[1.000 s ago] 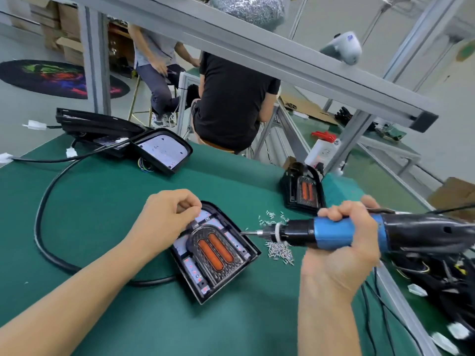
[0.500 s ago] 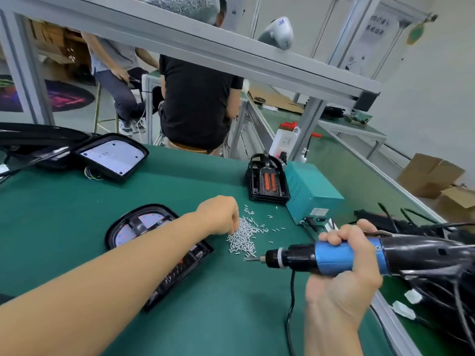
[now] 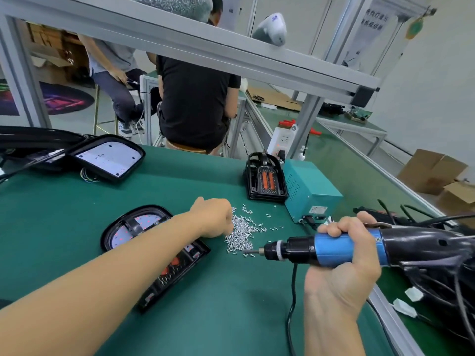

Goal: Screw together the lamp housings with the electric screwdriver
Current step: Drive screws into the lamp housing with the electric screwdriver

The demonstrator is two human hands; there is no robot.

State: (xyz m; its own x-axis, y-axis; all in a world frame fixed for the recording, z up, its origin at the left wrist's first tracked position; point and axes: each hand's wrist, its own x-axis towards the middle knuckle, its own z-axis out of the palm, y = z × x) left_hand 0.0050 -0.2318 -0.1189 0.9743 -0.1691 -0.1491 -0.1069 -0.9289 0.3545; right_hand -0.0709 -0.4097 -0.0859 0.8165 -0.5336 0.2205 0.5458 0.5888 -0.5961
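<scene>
A black lamp housing point(image 3: 144, 227) with red inserts lies on the green bench, partly under my left forearm. My left hand point(image 3: 213, 218) has reached across it to the pile of small silver screws point(image 3: 243, 233); its fingers are curled down into the pile and their tips are hidden. My right hand point(image 3: 344, 253) grips the blue and black electric screwdriver point(image 3: 331, 249), held level with its bit pointing left, just right of the screws.
A second housing point(image 3: 266, 181) stands by the teal power box point(image 3: 312, 191). Another housing point(image 3: 108, 158) and black covers lie at the back left. Cables and white connectors point(image 3: 434, 278) fill the right edge. Two people sit beyond the bench.
My left hand left the housing and moved right to the screw pile. The view swung right. The screwdriver stays in my right hand, pointing left.
</scene>
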